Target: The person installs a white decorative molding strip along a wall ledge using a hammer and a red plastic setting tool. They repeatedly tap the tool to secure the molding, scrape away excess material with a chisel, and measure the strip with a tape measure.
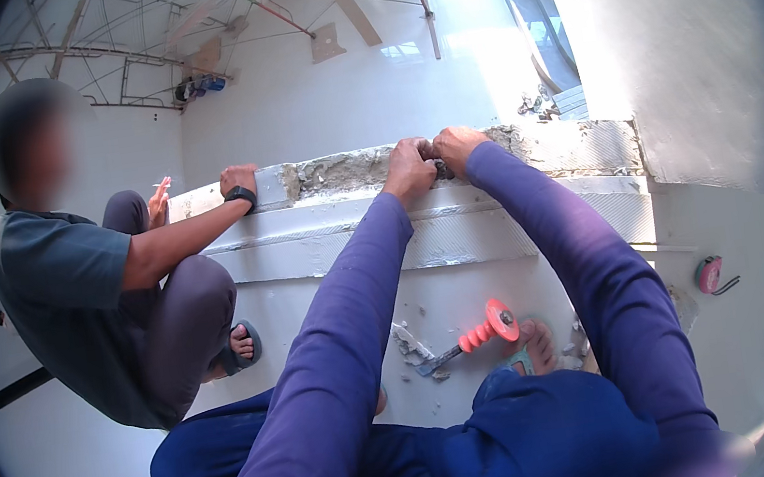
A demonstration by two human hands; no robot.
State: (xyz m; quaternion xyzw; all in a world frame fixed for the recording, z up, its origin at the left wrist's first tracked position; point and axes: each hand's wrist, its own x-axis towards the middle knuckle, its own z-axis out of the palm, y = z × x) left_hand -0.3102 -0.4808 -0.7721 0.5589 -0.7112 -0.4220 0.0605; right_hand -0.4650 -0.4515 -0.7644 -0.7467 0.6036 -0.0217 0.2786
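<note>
My left hand [409,172] and my right hand [459,147] meet at the top of a low white ledge [340,217], arms stretched forward. Both have curled fingers pressed against the rough, broken strip of masonry [334,175] along its top. Whatever lies between or under the fingertips is hidden. On the floor below, between my forearms, lies a chisel [476,334] with a ribbed orange grip and a round hand guard. Pale rubble [407,344] is scattered around its tip.
At the left a person [69,302] squats, one hand [239,180] on the ledge and a cigarette in the other. A red tape measure [709,273] lies on the floor at the right. Beyond the ledge is a lower area with metal scaffolding [123,60]. A white wall [697,48] rises at right.
</note>
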